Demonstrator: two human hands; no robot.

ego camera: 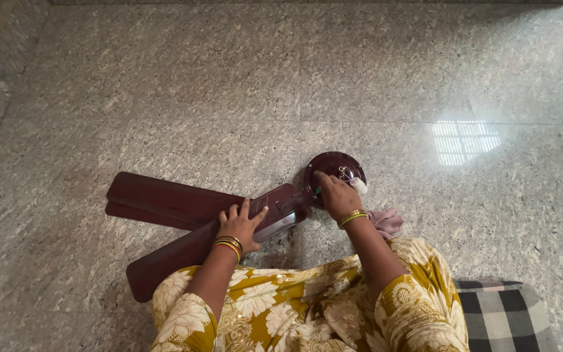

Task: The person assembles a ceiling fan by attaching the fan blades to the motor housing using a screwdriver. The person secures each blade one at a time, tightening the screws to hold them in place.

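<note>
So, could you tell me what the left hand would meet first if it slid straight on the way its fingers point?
The left hand rests on a dark fan blade; straight ahead, probably the second blade, then bare floor.

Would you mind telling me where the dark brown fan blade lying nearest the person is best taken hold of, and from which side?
Probably at the narrow end of the fan blade, by the metal bracket near the motor hub. The left hand already rests there from above. The blade lies flat on the floor, so a grip should come over a long edge, fingers curling under.
</note>
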